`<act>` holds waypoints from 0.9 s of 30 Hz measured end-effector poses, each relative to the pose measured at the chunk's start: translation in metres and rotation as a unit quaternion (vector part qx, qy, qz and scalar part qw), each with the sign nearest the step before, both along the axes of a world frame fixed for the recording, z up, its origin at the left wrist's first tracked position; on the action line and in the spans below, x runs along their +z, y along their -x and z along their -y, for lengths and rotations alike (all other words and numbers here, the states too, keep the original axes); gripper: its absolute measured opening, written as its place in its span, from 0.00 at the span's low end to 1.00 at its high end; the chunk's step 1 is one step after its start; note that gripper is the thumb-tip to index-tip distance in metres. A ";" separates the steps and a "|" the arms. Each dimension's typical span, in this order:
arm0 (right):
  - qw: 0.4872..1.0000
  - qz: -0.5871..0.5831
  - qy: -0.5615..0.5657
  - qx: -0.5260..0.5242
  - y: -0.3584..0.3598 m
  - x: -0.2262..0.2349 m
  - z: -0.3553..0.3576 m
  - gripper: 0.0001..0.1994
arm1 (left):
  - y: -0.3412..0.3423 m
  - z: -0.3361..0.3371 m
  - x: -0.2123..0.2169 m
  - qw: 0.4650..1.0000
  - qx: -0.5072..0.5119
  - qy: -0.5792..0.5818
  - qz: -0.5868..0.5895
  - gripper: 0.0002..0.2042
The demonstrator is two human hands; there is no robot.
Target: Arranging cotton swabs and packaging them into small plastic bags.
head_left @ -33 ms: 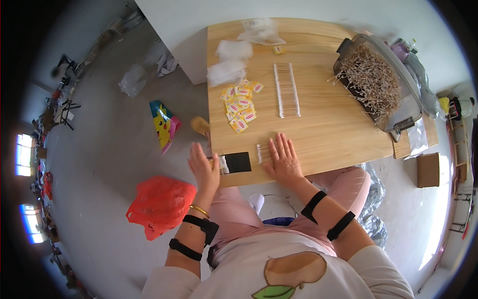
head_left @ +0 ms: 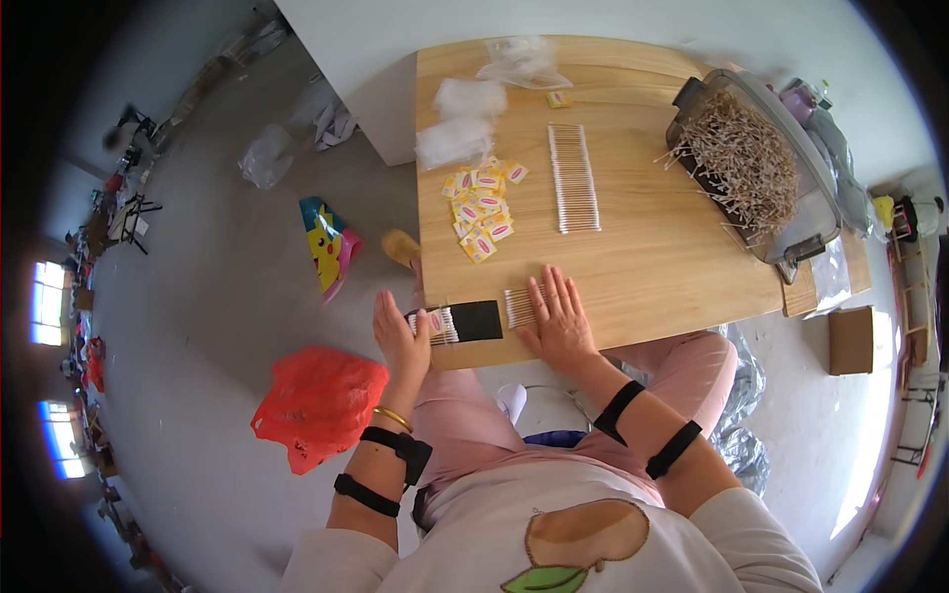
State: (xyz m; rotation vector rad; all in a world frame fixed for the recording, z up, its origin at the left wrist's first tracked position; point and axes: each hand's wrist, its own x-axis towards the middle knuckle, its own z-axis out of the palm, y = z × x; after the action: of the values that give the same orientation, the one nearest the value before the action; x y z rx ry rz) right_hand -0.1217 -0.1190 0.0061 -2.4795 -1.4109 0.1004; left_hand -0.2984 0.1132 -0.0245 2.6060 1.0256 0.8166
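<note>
Pale wooden table [head_left: 682, 287] here, near edge: left hand [head_left: 400, 341], fingers together, thumb at swabs [head_left: 441, 324] on a black strip [head_left: 479, 321], grip unclear; right hand [head_left: 561, 321] flat, fingers slightly apart, covering a swab row's end [head_left: 516, 308]; yellow cards [head_left: 479, 212] beyond.

By the right hand [head_left: 561, 318], one end of the short row of cotton swabs [head_left: 517, 307] is covered. By the thumb of the left hand [head_left: 399, 334], some swabs lying over the black strip [head_left: 480, 321] are partly hidden. In the grey box [head_left: 819, 203], the lower swabs are concealed under the upper ones. The print on the yellow cards [head_left: 480, 210] is too small to be read. The white shirt [head_left: 445, 529] is cut by the lower edge.
</note>
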 end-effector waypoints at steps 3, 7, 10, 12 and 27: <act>1.000 0.011 0.011 0.011 0.023 -0.003 -0.020 0.42 | 0.012 -0.012 -0.003 0.918 0.018 0.392 0.062 0.21; 0.999 0.002 0.016 0.029 0.043 -0.002 -0.039 0.40 | -0.002 -0.002 -0.009 0.925 0.064 0.362 0.095 0.25; 1.000 0.002 0.008 0.024 0.054 -0.002 -0.049 0.38 | -0.002 -0.004 -0.027 0.879 0.095 0.437 0.167 0.27; 1.000 0.002 0.004 0.011 0.056 -0.003 -0.052 0.38 | -0.007 -0.003 -0.027 0.876 0.080 0.444 0.168 0.28; 0.999 -0.020 0.024 0.017 0.086 0.006 -0.088 0.46 | -0.015 0.002 -0.026 0.878 0.055 0.404 0.249 0.27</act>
State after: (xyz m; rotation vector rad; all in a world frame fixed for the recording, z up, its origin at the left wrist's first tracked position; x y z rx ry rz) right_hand -0.2077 -0.0311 0.0117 -2.4780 -1.4504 0.1934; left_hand -0.2831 0.1108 -0.0505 1.5429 1.0517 0.7885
